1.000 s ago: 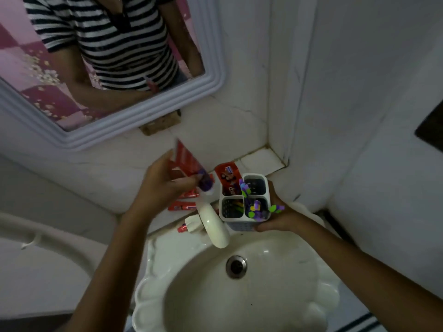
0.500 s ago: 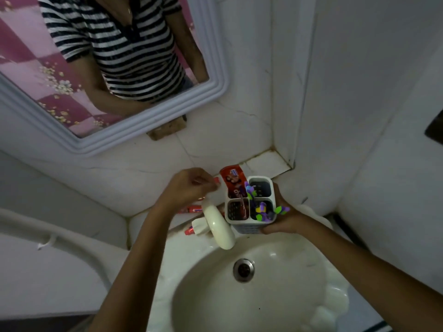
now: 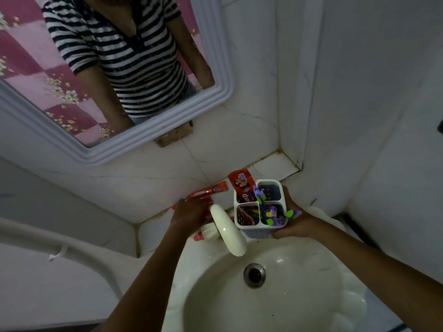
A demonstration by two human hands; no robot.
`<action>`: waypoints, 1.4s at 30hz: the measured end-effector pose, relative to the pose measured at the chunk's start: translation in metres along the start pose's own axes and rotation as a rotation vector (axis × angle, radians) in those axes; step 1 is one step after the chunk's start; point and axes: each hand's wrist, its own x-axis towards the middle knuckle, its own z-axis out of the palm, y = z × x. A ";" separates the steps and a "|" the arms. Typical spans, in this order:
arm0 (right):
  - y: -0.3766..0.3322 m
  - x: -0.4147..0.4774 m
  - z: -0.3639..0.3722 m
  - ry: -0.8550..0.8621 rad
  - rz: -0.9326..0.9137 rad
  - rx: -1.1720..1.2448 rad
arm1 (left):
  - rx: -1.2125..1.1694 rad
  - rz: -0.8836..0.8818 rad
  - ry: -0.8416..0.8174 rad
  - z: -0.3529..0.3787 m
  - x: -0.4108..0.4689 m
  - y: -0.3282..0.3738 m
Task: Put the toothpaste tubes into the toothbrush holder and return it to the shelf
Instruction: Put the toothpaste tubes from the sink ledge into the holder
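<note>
My right hand grips a white toothbrush holder with four compartments, held above the back rim of the sink. A red toothpaste tube stands out of its far left compartment, a second red tube sits low in the near left one, and purple and green toothbrushes fill the right side. My left hand is down on the shelf behind the tap, fingers closed around a red toothpaste tube lying there. Part of that tube is hidden under my hand.
A white tap with a red-tipped handle stands between my hands. Below is the white shell-shaped sink with its drain. The narrow tiled shelf runs along the wall under a white-framed mirror. A white pipe crosses at the left.
One second ago my left hand held a red tube up in the air; that tube now sits in the holder's near left compartment, and the hand has dropped to another tube on the shelf.
</note>
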 end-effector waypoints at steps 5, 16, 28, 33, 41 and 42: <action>-0.003 -0.001 -0.001 -0.003 -0.007 -0.006 | -0.165 -0.191 -0.016 -0.021 0.000 -0.021; -0.010 -0.001 0.000 0.021 -0.077 0.033 | -0.392 0.059 -0.037 -0.174 -0.007 0.019; -0.002 -0.001 -0.001 -0.001 -0.039 0.071 | -0.106 -0.098 -0.041 -0.161 0.013 0.067; -0.005 -0.001 -0.001 0.008 -0.052 0.059 | -0.094 -0.074 -0.019 -0.152 0.027 0.072; -0.007 -0.002 0.000 -0.008 -0.051 0.077 | -0.596 0.031 -0.049 -0.159 0.027 0.064; -0.006 -0.002 0.000 -0.007 -0.048 0.073 | -0.664 0.009 -0.029 -0.157 0.023 0.057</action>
